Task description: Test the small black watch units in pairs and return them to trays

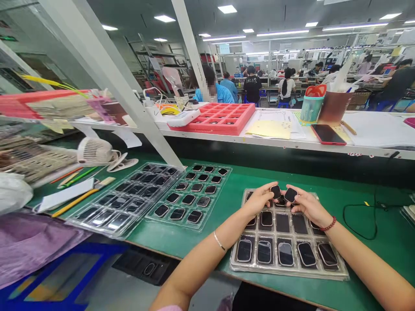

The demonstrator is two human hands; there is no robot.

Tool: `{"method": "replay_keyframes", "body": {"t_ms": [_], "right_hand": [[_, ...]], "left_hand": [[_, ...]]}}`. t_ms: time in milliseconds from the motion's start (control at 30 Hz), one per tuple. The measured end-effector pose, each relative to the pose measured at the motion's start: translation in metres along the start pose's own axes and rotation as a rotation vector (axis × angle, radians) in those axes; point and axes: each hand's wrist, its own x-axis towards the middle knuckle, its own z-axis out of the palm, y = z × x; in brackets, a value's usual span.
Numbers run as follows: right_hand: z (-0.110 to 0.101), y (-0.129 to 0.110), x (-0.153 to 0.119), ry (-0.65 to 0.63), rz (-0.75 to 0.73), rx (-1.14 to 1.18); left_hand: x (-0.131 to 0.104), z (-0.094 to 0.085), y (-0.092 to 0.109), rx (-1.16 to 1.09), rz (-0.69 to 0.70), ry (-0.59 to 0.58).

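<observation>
Above the back part of a clear tray, my left hand holds a small dark square watch face between thumb and fingers. My right hand pinches a second watch face close beside it. Rows of similar dark pieces with light rims lie in the tray's pockets, and two pockets in the middle row show no rimmed piece. To the left, another clear tray holds several watch faces. Beside that, a stack of clear trays carries more dark glossy pieces.
A white post rises at the left of the green table. Behind, a shelf bears a red foam tray, papers, a phone and cups. A small fan, a brush and pens lie left. A black cable lies right.
</observation>
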Motion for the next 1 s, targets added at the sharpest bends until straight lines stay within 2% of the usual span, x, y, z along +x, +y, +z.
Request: {"method": "replay_keyframes", "body": {"t_ms": [167,433,533,733,1000], "right_hand": [[-0.006,-0.001,-0.004,-0.054,0.007,0.089],[-0.013,0.007,-0.002,-0.125,-0.078,-0.086],[-0.011,0.008,-0.002,-0.12,-0.066,-0.091],[-0.005,0.006,-0.003,-0.029,-0.024,-0.069],[0.003,0.003,-0.007,-0.087,-0.125,-0.235]], "left_hand": [[-0.004,-0.001,0.001,0.047,0.008,-0.056],[-0.006,0.0,-0.004,-0.016,0.008,-0.17],[-0.006,0.001,-0.005,-0.008,-0.006,-0.163],[-0.008,0.006,-0.004,0.019,0.026,-0.137],[-0.009,0.009,-0.006,0.109,0.0,-0.114]]}}
